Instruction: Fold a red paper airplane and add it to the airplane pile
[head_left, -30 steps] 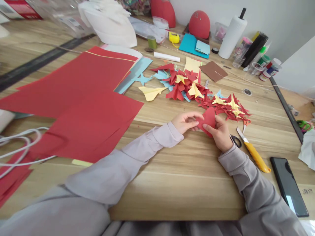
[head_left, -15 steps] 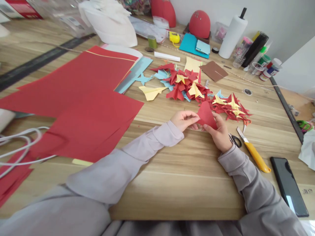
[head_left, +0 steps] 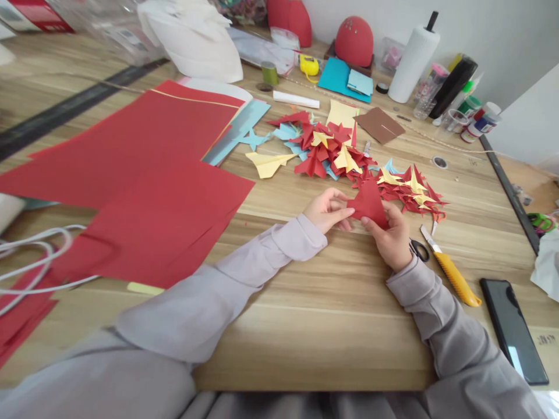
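Note:
A small folded piece of red paper (head_left: 369, 202) is held between my two hands, above the table near its middle. My left hand (head_left: 331, 210) pinches its left corner between thumb and fingers. On the other side, my right hand (head_left: 388, 235) grips the lower right edge, thumb in front and fingers behind. Just beyond the paper lies a heap of folded red, yellow and blue paper pieces (head_left: 336, 148), some shaped like planes. A second cluster of folded paper (head_left: 413, 189) spreads to the right of it.
Large red sheets (head_left: 174, 215) cover the left of the table. By my right wrist lie black-handled scissors (head_left: 420, 250), a yellow utility knife (head_left: 456, 279) and a phone (head_left: 513, 329). Bottles (head_left: 480, 125) and a white paper roll (head_left: 414, 64) stand at the back right.
The red paper has changed outline: a pointed flap now sticks out on its left, by my left thumb. Both hands stay in nearly the same place, still holding it.

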### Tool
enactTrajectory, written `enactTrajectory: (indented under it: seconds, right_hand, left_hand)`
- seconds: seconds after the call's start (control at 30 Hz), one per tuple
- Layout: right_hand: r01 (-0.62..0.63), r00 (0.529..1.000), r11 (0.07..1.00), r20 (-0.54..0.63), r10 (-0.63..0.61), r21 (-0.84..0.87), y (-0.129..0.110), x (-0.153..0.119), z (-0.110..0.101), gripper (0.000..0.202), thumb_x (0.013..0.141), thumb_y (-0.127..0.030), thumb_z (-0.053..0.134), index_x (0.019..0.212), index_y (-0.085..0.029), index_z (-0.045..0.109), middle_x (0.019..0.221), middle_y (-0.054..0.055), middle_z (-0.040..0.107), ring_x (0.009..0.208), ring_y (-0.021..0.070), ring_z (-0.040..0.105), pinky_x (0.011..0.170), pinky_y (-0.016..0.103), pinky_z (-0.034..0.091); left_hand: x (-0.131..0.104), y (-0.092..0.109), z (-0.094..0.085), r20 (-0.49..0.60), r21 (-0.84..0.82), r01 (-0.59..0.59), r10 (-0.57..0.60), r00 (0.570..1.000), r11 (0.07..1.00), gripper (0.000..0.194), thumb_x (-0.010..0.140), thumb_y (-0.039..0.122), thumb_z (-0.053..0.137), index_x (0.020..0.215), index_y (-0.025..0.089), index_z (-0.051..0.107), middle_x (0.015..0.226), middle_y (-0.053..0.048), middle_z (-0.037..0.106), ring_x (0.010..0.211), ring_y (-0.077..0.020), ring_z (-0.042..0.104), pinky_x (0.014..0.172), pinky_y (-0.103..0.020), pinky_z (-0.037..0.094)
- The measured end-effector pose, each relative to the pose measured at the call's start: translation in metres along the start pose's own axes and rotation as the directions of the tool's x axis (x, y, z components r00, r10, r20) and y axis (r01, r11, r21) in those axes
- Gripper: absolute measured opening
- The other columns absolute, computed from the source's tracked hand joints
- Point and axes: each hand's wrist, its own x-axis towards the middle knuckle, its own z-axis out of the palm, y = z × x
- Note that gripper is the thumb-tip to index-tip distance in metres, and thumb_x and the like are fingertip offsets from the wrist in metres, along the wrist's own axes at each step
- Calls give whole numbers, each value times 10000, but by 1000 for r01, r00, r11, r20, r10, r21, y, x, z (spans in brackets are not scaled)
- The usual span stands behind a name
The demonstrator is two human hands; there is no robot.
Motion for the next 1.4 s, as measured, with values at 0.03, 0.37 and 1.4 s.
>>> enactTrajectory:
  seconds: [0.03, 0.37, 1.4]
  right_hand:
    - [2, 1000, 1000, -3, -2, -8, 0, 0, 0, 358, 752, -346, 715, 1064, -220, 593, 1059, 70, 675, 988, 222, 633, 924, 401, 493]
    - [106, 994, 984, 0, -107, -145, -1, -5, 1, 357, 783, -333, 676, 1103, -224, 559, 1020, 76, 666, 920, 222, 650, 834, 381, 531]
    - [184, 977, 886, -24, -214, -427, -2, -9, -1, 419, 757, -304, 667, 1147, -230, 533, 989, 83, 662, 867, 243, 643, 763, 384, 527]
  left_hand:
    - [0, 0, 0, 19, 12, 23, -23, 1000, 1000, 249, 718, 215, 743, 799, 132, 523, 545, 11, 657, 438, -122, 618, 470, -221, 510]
    - [-1, 8, -1, 89, 84, 134, -142, 986, 987, 281, 799, 280, 680, 610, 84, 609, 510, -36, 644, 380, -88, 562, 404, -186, 457]
    - [2, 13, -11, 287, 80, 211, -225, 931, 974, 316, 694, 340, 761, 564, 74, 649, 575, -94, 689, 420, -139, 621, 417, -208, 465]
